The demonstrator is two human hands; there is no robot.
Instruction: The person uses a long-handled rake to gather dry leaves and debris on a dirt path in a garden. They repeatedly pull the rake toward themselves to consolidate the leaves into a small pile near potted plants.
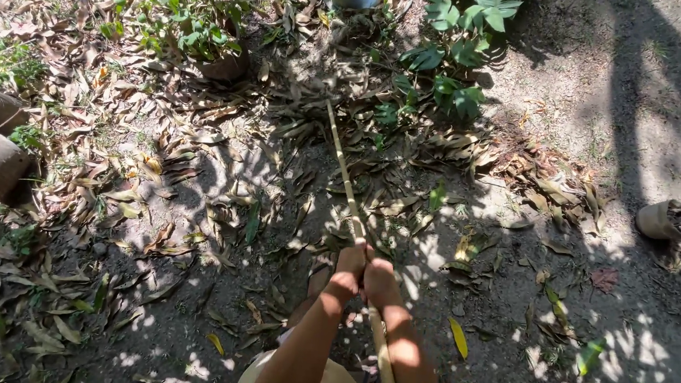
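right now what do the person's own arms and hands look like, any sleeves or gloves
Both arms are bare from the hands up to the frame edge: no sleeves, gloves, watch or bands show. The left hand and right hand are ungloved, dappled with sunlight and leaf shadow. Fingers are too small to detail.

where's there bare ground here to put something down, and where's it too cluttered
The barest ground is the dirt patch at upper right, bordered by the green plant and the fallen pots. A smaller bare strip lies at lower right. Dry leaves crowd the left and centre, around the bamboo stick gripped by the left hand and right hand.
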